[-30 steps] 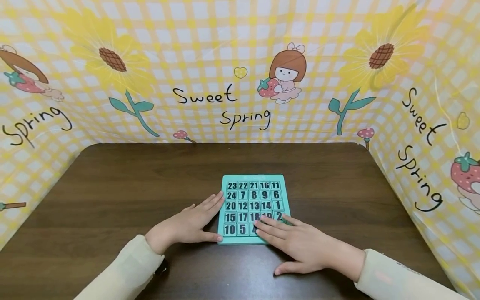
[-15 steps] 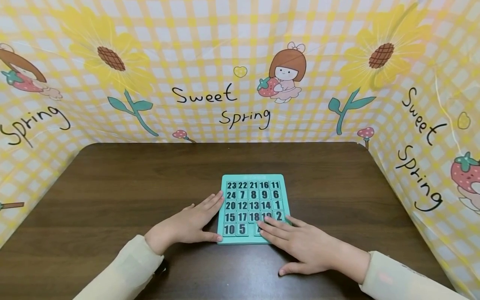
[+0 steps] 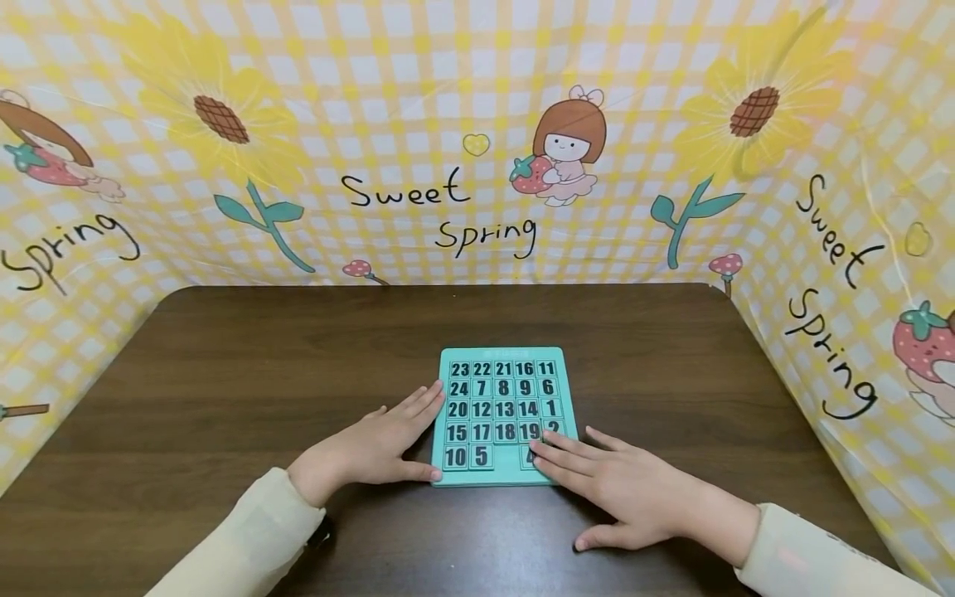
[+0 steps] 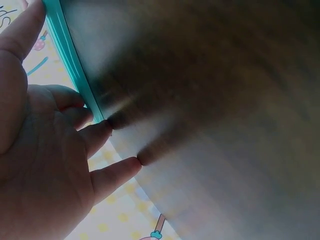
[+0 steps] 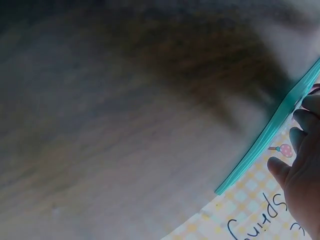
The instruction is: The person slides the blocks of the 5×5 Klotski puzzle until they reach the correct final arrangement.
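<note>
A turquoise number sliding puzzle (image 3: 477,479) lies flat on the table. My left hand (image 3: 380,444) rests along its left side, fingertips on the edge and thumb by the near left corner. In the left wrist view the fingers of that left hand (image 4: 55,155) meet the turquoise edge. The extended fingers of my right hand (image 3: 634,489) touch the tile 4 (image 3: 527,457) in the bottom row, partly covering it and the 2 above. Between the 4 and the tile 5 (image 3: 481,457) is a bare gap. The right wrist view catches only part of the right hand (image 5: 305,170).
The puzzle stands on a dark brown wooden table (image 3: 298,348) with rounded far corners. A yellow checked cloth (image 3: 418,108) printed with flowers and writing hangs behind it and along both sides.
My right hand has moved to the right, and the tile 4 has slid right with it, opening the gap beside the 5. The left hand stays in place.
</note>
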A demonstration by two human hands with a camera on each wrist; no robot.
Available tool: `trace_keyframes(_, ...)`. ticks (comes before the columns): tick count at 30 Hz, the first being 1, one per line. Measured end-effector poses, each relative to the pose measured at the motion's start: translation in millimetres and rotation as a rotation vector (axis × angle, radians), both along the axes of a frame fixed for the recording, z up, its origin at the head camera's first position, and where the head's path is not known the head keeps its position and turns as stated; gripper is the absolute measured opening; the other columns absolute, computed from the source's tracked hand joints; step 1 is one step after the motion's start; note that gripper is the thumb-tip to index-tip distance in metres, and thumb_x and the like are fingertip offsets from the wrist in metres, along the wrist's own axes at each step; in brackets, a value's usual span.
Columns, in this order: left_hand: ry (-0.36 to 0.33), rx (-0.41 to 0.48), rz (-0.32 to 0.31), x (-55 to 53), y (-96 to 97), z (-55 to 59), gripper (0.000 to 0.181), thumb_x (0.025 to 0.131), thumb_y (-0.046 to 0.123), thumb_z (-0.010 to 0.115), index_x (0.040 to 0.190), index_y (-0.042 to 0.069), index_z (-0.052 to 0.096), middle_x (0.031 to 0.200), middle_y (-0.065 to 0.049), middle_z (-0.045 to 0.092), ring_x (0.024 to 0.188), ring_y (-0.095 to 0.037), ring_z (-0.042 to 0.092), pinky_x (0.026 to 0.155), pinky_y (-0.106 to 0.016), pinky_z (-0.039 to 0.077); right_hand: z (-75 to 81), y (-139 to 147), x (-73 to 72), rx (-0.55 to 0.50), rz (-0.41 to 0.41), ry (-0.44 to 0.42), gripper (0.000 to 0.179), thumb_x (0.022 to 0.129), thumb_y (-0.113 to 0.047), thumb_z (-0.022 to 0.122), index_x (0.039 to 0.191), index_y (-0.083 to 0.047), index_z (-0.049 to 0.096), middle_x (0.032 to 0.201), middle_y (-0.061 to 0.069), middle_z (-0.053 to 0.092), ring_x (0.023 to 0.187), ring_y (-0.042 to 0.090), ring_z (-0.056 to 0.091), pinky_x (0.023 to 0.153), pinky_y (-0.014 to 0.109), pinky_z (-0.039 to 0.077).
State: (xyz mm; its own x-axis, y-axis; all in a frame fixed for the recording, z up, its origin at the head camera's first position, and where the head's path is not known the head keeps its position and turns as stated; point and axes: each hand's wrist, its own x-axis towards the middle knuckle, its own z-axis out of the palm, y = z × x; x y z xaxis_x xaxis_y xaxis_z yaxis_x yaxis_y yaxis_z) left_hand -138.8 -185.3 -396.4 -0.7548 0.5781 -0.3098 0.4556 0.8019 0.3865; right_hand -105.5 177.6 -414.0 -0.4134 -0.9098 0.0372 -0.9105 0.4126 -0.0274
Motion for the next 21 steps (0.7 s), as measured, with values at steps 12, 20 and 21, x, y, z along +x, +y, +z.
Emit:
trace_keyframes(12, -0.001, -0.001, -0.001, 0.2, 1.0, -1.6, 0.102, 0.089, 0.060, 0.063, 0.161, 0.011, 0.010, 0.169, -0.005, 0.001, 0.156, -0.030, 0.008, 0.111, -0.072, 0.023, 0.5, -34, -7.6, 0.033, 0.052, -0.029, 0.087, 0.095, -0.069, 0.041, 0.159, -0.013, 0.025, 0.167, 0.002, 0.020, 0.155, 0.021, 0.019, 0.114, 0.056, 0.035)
trace_keyframes(20, 0.006, -0.006, -0.001, -0.4, 1.1, -1.5, 0.101, 0.089, 0.060, 0.063, 0.161, 0.011, 0.011, 0.169, -0.005, 0.002, 0.156, -0.030, 0.009, 0.111, -0.072, 0.024, 3.1, -51, -11.6, 0.078, 0.063, -0.042, 0.087, 0.096, -0.070, 0.039, 0.159, -0.013, 0.023, 0.168, 0.002, 0.017, 0.155, 0.020, 0.015, 0.116, 0.055, 0.032)
trace_keyframes(21, 0.005, -0.006, 0.000, -0.3, 0.9, -1.7, 0.101, 0.089, 0.060, 0.063, 0.161, 0.011, 0.011, 0.169, -0.005, 0.002, 0.156, -0.030, 0.009, 0.111, -0.072, 0.024, 3.2, -51, -11.6, 0.085, 0.063, -0.047, 0.086, 0.096, -0.070, 0.038, 0.159, -0.013, 0.023, 0.168, 0.002, 0.017, 0.155, 0.020, 0.015, 0.116, 0.055, 0.032)
